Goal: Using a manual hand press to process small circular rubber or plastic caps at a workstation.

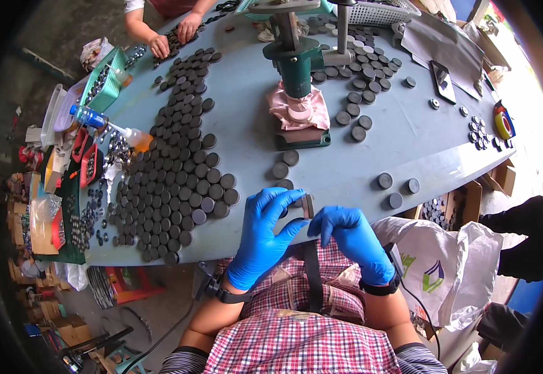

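A green press stands on the blue-grey table, a pink cloth at its base. A plastic bottle lies at the table's left edge beside a green basket. A white bag sits at right, near a tape roll

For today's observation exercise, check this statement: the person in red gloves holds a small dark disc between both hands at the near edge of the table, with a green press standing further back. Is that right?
Not quite. The gloves are blue, not red: the head view shows the left hand and right hand in blue gloves, holding the small dark disc between them at the near edge of the table, with the green press further back.
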Demonstrator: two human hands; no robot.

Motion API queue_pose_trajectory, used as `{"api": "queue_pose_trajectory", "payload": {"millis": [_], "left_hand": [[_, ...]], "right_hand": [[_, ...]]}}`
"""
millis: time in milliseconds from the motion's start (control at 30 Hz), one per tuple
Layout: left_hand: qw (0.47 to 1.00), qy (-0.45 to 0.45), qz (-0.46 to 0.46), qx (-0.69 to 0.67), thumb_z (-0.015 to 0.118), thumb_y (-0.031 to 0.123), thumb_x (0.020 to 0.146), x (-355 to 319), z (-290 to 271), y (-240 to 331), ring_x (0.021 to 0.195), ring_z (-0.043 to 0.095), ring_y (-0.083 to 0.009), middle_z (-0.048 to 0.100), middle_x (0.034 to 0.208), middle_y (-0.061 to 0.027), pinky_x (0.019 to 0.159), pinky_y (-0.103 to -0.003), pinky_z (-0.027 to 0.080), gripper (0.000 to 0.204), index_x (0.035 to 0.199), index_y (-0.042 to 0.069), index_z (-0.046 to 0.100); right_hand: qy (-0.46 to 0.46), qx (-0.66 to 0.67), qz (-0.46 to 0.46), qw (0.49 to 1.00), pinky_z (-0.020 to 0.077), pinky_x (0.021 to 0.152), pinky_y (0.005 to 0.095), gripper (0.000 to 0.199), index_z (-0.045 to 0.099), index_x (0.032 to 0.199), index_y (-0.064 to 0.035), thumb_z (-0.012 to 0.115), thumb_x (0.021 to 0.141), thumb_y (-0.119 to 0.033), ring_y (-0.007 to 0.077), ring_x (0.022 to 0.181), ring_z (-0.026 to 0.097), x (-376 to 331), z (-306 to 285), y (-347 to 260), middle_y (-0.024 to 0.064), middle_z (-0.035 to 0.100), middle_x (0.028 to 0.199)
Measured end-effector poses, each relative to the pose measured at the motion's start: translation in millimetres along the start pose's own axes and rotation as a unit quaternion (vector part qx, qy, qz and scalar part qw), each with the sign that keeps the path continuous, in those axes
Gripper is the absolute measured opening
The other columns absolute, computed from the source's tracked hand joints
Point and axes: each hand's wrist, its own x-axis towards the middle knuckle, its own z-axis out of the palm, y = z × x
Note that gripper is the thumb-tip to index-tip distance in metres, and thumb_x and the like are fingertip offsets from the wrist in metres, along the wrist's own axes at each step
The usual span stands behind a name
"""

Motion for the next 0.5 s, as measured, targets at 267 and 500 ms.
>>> {"api": "queue_pose_trajectory", "payload": {"millis": [267, 500], "left_hand": [[0.999, 0.016, 0.007, 0.036, 0.081, 0.007, 0.073, -1, -2, 4, 0.089, 0.055, -0.0209, 0.059, 0.101, -0.0055, 0.083, -0.035, 0.046, 0.048, 0.118, 0.006, 0.065], [0.996, 0.037, 0.081, 0.023, 0.080, 0.004, 0.072, -3, -4, 1, 0.095, 0.057, -0.0256, 0.059, 0.104, -0.0070, 0.083, -0.036, 0.047, 0.048, 0.118, 0.008, 0.065]], "right_hand": [[-0.003, -0.016, 0.102, 0.995, 0.0506, 0.079, 0.0278, 0.030, 0.068, 0.089, 0.0009, 0.046, 0.078, 0.018, 0.0139, 0.081, 0.062, -8, 8, -1, 0.0054, 0.068, 0.086], [0.001, 0.250, 0.195, 0.949, 0.0482, 0.083, 0.0249, 0.025, 0.063, 0.118, -0.0035, 0.063, 0.096, -0.016, 0.0087, 0.087, 0.058, -5, 19, -16, 0.0009, 0.067, 0.101]]}}
